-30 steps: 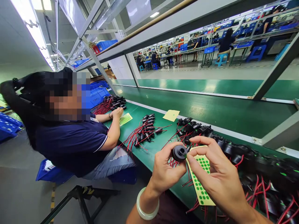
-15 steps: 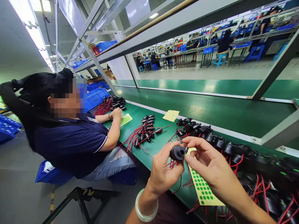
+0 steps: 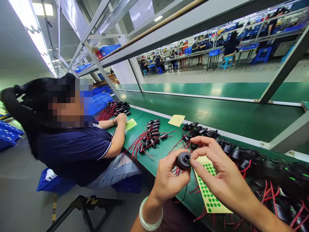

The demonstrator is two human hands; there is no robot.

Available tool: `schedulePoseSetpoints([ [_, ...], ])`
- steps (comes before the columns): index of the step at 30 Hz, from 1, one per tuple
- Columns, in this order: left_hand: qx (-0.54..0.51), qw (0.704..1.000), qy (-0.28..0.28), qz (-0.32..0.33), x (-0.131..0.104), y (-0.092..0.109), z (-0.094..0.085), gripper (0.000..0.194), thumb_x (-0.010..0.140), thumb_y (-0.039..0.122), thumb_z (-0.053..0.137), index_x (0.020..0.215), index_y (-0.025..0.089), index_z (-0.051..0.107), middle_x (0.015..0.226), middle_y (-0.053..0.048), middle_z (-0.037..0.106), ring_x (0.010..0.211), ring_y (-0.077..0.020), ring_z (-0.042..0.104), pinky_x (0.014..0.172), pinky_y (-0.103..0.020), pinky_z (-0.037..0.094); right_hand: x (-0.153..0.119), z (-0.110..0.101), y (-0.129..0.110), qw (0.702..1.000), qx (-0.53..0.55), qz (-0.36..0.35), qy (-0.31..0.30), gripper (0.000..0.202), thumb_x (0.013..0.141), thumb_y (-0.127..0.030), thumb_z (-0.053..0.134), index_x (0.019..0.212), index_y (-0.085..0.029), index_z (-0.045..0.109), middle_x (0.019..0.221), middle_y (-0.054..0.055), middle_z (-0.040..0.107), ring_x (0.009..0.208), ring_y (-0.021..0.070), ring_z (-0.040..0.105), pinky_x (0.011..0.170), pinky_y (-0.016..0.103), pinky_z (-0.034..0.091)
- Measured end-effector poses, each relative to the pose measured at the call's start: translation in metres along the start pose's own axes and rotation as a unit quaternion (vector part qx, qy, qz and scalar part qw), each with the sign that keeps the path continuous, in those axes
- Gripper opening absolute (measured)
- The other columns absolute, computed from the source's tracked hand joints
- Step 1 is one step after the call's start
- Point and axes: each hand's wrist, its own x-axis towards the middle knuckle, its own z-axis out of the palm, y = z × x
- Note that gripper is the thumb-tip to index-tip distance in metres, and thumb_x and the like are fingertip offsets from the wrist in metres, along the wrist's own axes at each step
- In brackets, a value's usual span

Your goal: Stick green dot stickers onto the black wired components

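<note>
My left hand is wrapped around a small black pump, whose round end and nozzle face up toward me. At the pump's right edge, my right hand has thumb and index fingertips brought close together, and whatever may be between them is hidden. Below the right hand lies a pale yellow sheet of green dot stickers, partly covered by that hand. Many similar black pumps with red and black wires lie along the right of the bench, several carrying a green dot.
A co-worker in a dark shirt sits at left, hands near another dot sheet. Between us, a pile of wired pumps rests on the green bench. A yellow paper lies behind. Metal frame posts rise beyond.
The right hand's fingers have shifted slightly at the pump's edge, and the upper fingers are more spread. My left hand keeps the pump in nearly the same place.
</note>
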Motion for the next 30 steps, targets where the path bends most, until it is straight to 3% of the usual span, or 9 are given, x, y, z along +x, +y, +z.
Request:
schedulePoseSetpoints([
  [3,-0.019,1.0,-0.013,-0.02,0.0,0.002,0.0,0.033,0.071,0.011,0.064,0.103,0.013,0.069,0.087,-0.005,0.074,0.073,-0.0157,0.068,0.073,-0.023,0.057,0.0,-0.006,-0.002,0.999,-0.033,-0.02,-0.012,0.01,0.091,-0.024,0.055,0.083,-0.027,0.06,0.118,0.005,0.058,0.116,0.0211,0.057,0.093,0.035,0.049],
  [8,-0.055,0.997,-0.019,-0.042,0.001,0.002,0.0,0.033,0.07,0.01,0.066,0.102,0.013,0.068,0.088,-0.004,0.073,0.076,-0.0157,0.069,0.074,-0.022,0.057,-0.003,-0.012,-0.007,0.999,-0.019,0.007,-0.029,0.013,0.093,-0.028,0.053,0.083,-0.029,0.06,0.117,0.003,0.059,0.109,0.0189,0.061,0.087,0.032,0.051],
  [14,-0.054,0.997,-0.029,-0.041,0.002,0.002,0.002,0.033,0.07,0.009,0.064,0.102,0.014,0.068,0.091,-0.005,0.074,0.081,-0.0179,0.071,0.077,-0.025,0.057,0.0,-0.012,-0.003,1.0,-0.024,0.01,-0.01,0.008,0.091,-0.031,0.058,0.085,-0.029,0.064,0.116,0.003,0.059,0.112,0.0207,0.059,0.092,0.035,0.048],
  [19,-0.037,0.998,-0.035,-0.027,0.001,0.002,0.003,0.037,0.069,0.008,0.062,0.105,0.014,0.068,0.094,-0.006,0.075,0.08,-0.0183,0.071,0.076,-0.025,0.058,0.002,-0.008,-0.001,0.995,0.06,0.074,-0.029,0.007,0.087,-0.033,0.061,0.091,-0.028,0.059,0.124,0.005,0.059,0.113,0.0219,0.06,0.094,0.037,0.05],
  [23,-0.036,0.998,-0.042,-0.008,0.001,0.0,0.005,0.044,0.067,0.003,0.061,0.109,0.016,0.067,0.096,-0.004,0.076,0.082,-0.0169,0.072,0.079,-0.024,0.057,0.0,-0.002,0.005,0.965,0.201,0.155,-0.067,0.028,0.085,-0.032,0.06,0.113,-0.03,0.055,0.141,0.006,0.051,0.115,0.0205,0.06,0.096,0.038,0.052],
  [30,0.006,0.998,-0.055,0.023,-0.003,0.001,0.003,0.046,0.068,0.001,0.063,0.109,0.02,0.067,0.101,-0.003,0.075,0.09,-0.0182,0.071,0.084,-0.025,0.055,-0.003,0.003,0.008,0.891,0.379,0.231,-0.091,0.04,0.078,-0.029,0.061,0.118,-0.029,0.058,0.134,0.005,0.06,0.128,0.0219,0.053,0.103,0.039,0.047],
])
